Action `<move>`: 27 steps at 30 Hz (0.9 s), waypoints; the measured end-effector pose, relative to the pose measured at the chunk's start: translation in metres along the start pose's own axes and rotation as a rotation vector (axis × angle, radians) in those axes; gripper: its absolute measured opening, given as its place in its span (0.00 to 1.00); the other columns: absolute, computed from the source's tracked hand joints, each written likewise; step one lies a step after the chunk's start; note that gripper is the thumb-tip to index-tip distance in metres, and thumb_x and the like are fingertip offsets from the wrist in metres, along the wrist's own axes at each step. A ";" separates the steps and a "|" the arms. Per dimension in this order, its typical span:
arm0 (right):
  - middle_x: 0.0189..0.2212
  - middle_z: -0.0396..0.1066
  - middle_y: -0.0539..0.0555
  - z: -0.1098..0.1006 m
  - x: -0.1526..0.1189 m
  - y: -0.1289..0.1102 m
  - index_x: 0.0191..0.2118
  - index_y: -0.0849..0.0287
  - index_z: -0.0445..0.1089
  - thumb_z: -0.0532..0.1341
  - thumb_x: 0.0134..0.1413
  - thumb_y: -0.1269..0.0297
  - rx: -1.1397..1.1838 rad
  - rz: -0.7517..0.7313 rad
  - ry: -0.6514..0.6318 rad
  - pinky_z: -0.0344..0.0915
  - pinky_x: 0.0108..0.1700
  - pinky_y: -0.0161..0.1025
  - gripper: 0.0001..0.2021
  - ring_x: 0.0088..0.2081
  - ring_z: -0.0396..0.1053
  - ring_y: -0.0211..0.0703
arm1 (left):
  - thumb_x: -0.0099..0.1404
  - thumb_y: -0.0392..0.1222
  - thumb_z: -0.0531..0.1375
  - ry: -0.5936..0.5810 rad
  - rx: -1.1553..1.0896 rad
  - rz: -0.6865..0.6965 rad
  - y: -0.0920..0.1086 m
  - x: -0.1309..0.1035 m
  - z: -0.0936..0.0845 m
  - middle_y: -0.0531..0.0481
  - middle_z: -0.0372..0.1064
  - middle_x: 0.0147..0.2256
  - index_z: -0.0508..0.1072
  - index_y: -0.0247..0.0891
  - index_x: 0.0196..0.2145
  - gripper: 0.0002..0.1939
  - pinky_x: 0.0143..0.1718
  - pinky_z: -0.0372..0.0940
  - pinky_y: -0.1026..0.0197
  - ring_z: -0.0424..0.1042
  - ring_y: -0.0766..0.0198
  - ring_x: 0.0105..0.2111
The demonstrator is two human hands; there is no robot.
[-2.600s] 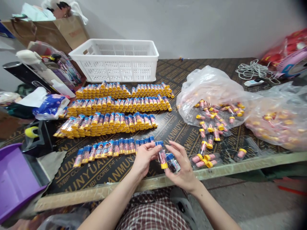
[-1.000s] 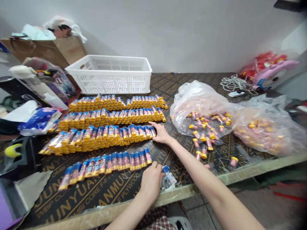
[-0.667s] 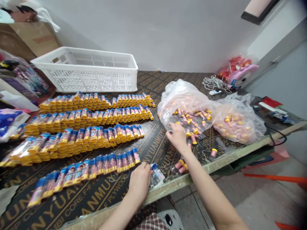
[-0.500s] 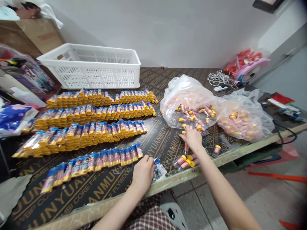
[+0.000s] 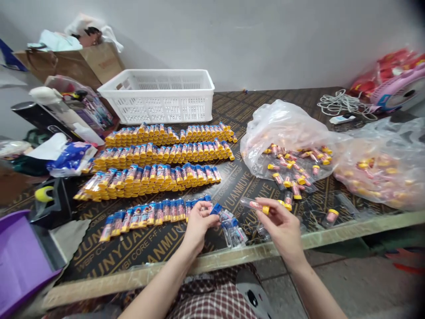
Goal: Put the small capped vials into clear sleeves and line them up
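While the clear tube [image 5: 252, 204], yellow cap toward the palm, tilts just above the tabletop [image 5: 237, 175] nr the front edge, R hand [image 5: 282, 226] pinches it btwn thumb & fingertips, gap only a tube's width. L hand [image 5: 198, 223] has thumb & fingers closed on a blue-topped wrapper [image 5: 216, 209], over a loose wrapper pile [image 5: 235, 234]. Left of that: front row [image 5: 142, 215] of blue/yellow pcs, then 3 stacked rows [image 5: 159, 175], white basket [image 5: 166, 106] behind. R side: 2 plastic bags [image 5: 282, 122] w/ tubes, plus pink fan [image 5: 398, 91] at back.
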State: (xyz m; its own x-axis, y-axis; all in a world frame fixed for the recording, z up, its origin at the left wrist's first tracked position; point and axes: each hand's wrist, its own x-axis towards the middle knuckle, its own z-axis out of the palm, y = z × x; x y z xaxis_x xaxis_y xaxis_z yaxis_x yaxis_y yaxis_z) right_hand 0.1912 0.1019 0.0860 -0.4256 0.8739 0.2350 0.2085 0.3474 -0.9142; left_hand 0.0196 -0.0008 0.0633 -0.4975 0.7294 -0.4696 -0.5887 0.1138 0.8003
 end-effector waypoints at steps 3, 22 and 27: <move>0.43 0.70 0.56 0.012 -0.022 -0.008 0.41 0.54 0.73 0.62 0.53 0.64 0.051 -0.035 0.013 0.72 0.43 0.41 0.09 0.45 0.71 0.46 | 0.36 0.31 0.70 0.040 -0.135 -0.039 0.011 0.003 -0.003 0.54 0.72 0.24 0.70 0.35 0.35 0.25 0.28 0.68 0.65 0.70 0.70 0.22; 0.46 0.69 0.55 0.034 -0.044 -0.003 0.51 0.49 0.69 0.58 0.56 0.72 -0.104 -0.212 -0.122 0.67 0.50 0.45 0.18 0.48 0.68 0.46 | 0.42 0.47 0.72 0.125 -0.157 0.051 0.012 0.006 -0.010 0.50 0.72 0.22 0.75 0.31 0.23 0.17 0.31 0.69 0.63 0.70 0.69 0.24; 0.46 0.68 0.55 0.032 -0.045 -0.003 0.51 0.49 0.69 0.57 0.56 0.73 -0.092 -0.221 -0.218 0.67 0.50 0.43 0.18 0.48 0.68 0.45 | 0.46 0.48 0.70 0.081 -0.126 0.123 0.010 0.007 -0.010 0.51 0.73 0.25 0.75 0.33 0.26 0.16 0.32 0.69 0.63 0.71 0.67 0.26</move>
State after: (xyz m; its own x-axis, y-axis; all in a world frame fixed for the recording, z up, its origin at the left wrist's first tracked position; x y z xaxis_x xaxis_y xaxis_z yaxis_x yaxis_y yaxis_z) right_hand 0.1812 0.0505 0.0675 -0.6459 0.6841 0.3389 0.1646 0.5583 -0.8131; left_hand 0.0040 -0.0018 0.0641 -0.6171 0.6753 -0.4039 -0.5932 -0.0621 0.8027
